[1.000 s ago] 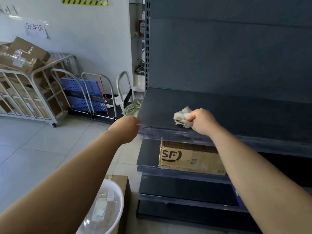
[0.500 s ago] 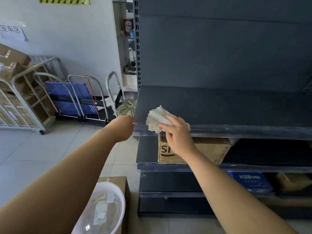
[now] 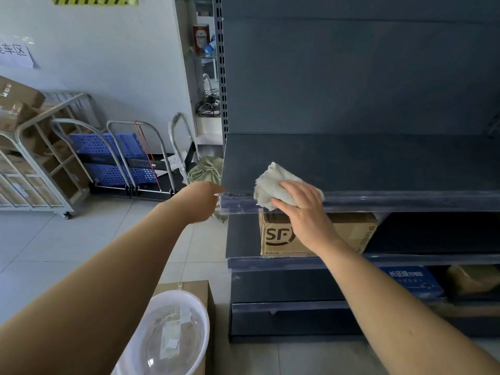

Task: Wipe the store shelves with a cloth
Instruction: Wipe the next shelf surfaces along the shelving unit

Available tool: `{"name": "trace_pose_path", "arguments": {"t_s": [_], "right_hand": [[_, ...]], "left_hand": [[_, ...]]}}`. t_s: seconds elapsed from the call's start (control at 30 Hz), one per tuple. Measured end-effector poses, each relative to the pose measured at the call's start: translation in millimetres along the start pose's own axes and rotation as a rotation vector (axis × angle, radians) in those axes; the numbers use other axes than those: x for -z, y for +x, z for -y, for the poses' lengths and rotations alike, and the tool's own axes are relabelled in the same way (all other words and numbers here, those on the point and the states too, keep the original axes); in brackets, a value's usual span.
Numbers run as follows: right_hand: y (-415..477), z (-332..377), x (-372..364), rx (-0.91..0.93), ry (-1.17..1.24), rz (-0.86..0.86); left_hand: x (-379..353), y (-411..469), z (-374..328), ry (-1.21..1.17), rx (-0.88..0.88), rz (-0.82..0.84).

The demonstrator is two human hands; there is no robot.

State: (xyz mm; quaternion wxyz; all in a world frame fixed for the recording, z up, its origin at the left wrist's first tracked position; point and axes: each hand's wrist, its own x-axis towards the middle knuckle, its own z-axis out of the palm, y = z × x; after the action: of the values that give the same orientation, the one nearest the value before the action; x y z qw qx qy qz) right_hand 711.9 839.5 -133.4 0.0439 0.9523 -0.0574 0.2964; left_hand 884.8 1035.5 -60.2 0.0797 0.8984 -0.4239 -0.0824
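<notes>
A dark grey store shelf (image 3: 378, 163) runs across the right half of the view, bare on top. A crumpled pale cloth (image 3: 270, 182) lies on its front left part, hanging over the front rail. My right hand (image 3: 303, 207) presses flat on the cloth with fingers spread over it. My left hand (image 3: 201, 201) grips the shelf's left front corner; its fingers are hidden behind the hand.
An SF cardboard box (image 3: 281, 236) stands on the shelf below. Lower down lie a blue box (image 3: 411, 280) and a brown package (image 3: 470, 277). A clear plastic basin (image 3: 167, 336) sits on a carton by my feet. Folded trolleys (image 3: 121, 158) and a cage cart (image 3: 29, 169) stand at left.
My right hand slid the cloth from mid-shelf leftward to the front left edge, then shifted slightly right. The fist opened into a flat palm on the cloth. The left hand stayed on the corner.
</notes>
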Motion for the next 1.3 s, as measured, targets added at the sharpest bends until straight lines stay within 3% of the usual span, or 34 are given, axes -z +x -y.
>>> {"name": "trace_pose_path", "arguments": {"t_s": [0.13,0.3,0.47,0.57,0.7,0.83,1.1,1.3], "right_hand": [[-8.3,-4.5,-1.5,0.050,-0.105,-0.029],[10.2,32.9,-13.8,0.300,-0.106,0.057],[21.9,38.6,-12.6,0.330,-0.135,0.134],[16.3,15.2,3.3,0.253,-0.105,0.148],[-7.9,-28.4,30.6,-0.092,-0.075,0.032],[-6.5,-47.6,44.3,-0.329,-0.052,0.063],[46.2,-3.4,38.6,-0.226,0.137,0.331],[75.6,36.7,13.6,-0.136,0.160,0.346]], "left_hand": [[-0.3,-0.6,0.7,-0.006,-0.007,-0.012],[-0.4,-0.2,3.4,-0.002,-0.017,-0.004],[0.5,0.6,1.0,0.004,-0.024,-0.031],[2.7,1.1,-1.8,-0.002,-0.033,-0.066],[3.0,5.8,-1.8,-0.031,-0.043,-0.135],[7.2,18.5,-8.3,-0.088,-0.036,-0.110],[14.5,41.9,-3.2,-0.045,-0.065,-0.039],[15.8,50.8,6.8,-0.085,-0.087,-0.027]]}}
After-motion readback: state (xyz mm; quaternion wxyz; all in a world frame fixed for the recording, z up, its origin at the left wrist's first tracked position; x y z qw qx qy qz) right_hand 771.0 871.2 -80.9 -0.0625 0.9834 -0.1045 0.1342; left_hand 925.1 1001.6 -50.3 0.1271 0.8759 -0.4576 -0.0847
